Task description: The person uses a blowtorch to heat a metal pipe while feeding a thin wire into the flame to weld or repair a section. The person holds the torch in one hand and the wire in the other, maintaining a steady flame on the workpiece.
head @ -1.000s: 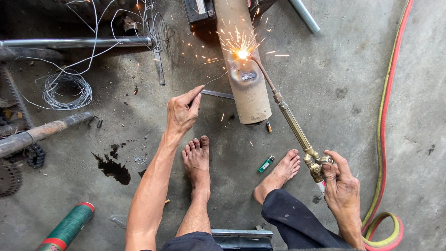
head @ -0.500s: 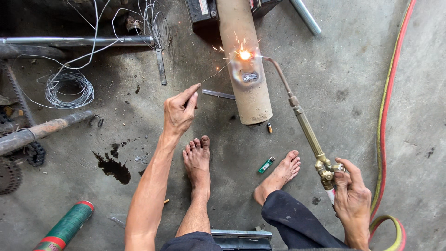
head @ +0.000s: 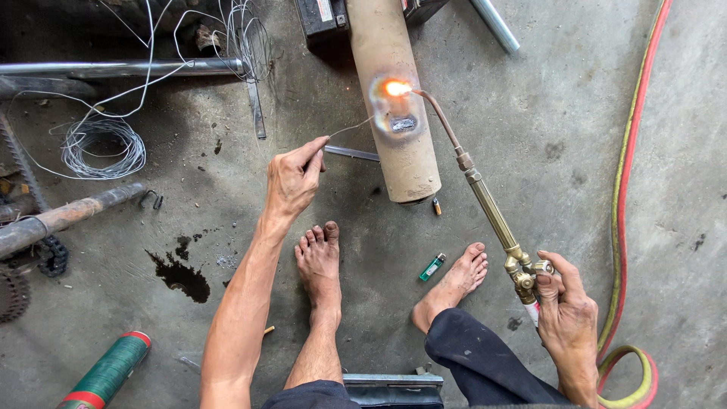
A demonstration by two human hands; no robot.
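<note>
My right hand grips the brass handle of a gas torch at the lower right. Its curved tip burns with a bright flame against a tan metal cylinder lying on the concrete floor. A scorched, shiny patch shows on the cylinder just below the flame. My left hand pinches a thin filler wire whose far end reaches toward that patch. My bare feet rest on the floor below the cylinder.
A green lighter lies between my feet. A coil of wire, steel pipes and a chain sit at the left. A green cylinder lies at the lower left. Red and yellow hoses run along the right. Dark oil stains mark the floor.
The sparks have died down and the flame is smaller. The torch handle and my right hand have shifted lower and right. My left hand stays near the cylinder with the wire.
</note>
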